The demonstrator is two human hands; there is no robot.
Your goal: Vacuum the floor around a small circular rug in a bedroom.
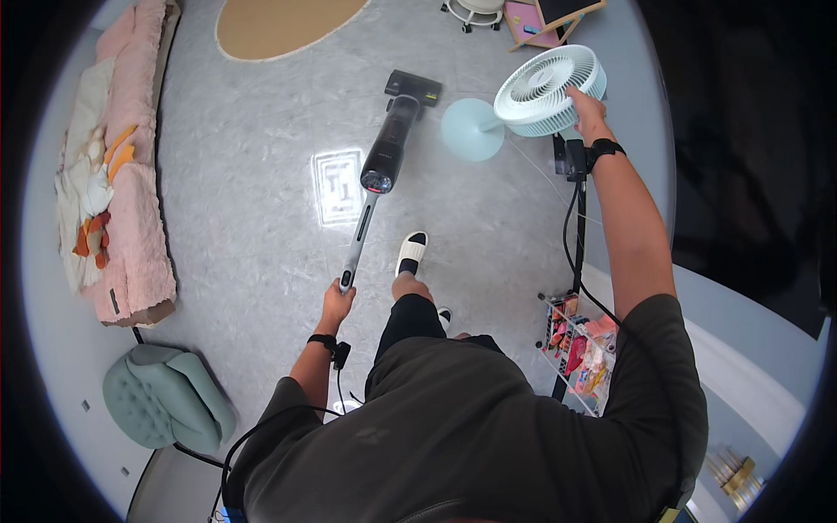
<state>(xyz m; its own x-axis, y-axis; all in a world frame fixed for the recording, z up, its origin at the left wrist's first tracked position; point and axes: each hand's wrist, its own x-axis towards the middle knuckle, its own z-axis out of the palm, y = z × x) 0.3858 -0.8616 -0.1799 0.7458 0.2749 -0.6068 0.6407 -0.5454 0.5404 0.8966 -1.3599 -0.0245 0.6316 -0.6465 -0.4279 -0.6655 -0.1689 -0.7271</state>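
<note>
My left hand (338, 302) is closed around the handle of a cordless floor cleaner (384, 151), whose dark head rests on the grey tiled floor ahead of me. To the right of that head stands a pale mint pedestal fan (550, 91) on a round base (472, 130). My right hand (587, 112) grips the rim of the fan's cage, thumb on the front grille. Its blades are hard to make out. Both wrists carry black straps with small devices and cables.
A pink plush-covered sofa (134, 216) with soft toys lies left, a green tufted chair (167, 399) below it. A tan rug (281, 29), a wheeled stool (474, 12) and a small easel (556, 19) are ahead. A wire rack (575, 353) and a thin cord (546, 176) are right.
</note>
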